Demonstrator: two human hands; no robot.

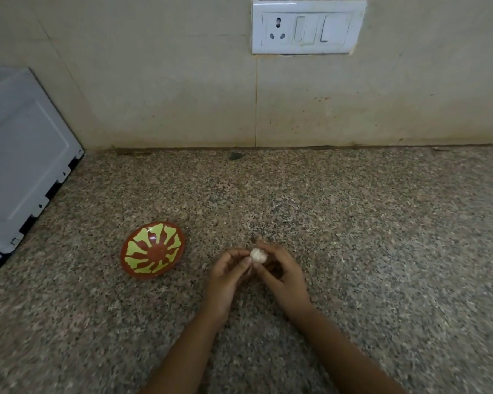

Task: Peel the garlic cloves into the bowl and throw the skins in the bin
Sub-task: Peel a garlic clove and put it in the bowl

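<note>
A small white garlic bulb (258,255) is held over the speckled granite counter (353,223), between both hands. My left hand (228,277) pinches it from the left with thumb and fingertips. My right hand (282,271) curls round it from the right and behind. To the left of the hands stands a small brown bowl (153,249) with a yellow-green flower pattern; nothing shows inside it. No bin is in view.
A grey appliance (23,166) stands at the counter's left edge against the wall. A white socket and switch plate (308,27) is set in the tiled wall behind. A small dark speck (235,156) lies near the wall joint.
</note>
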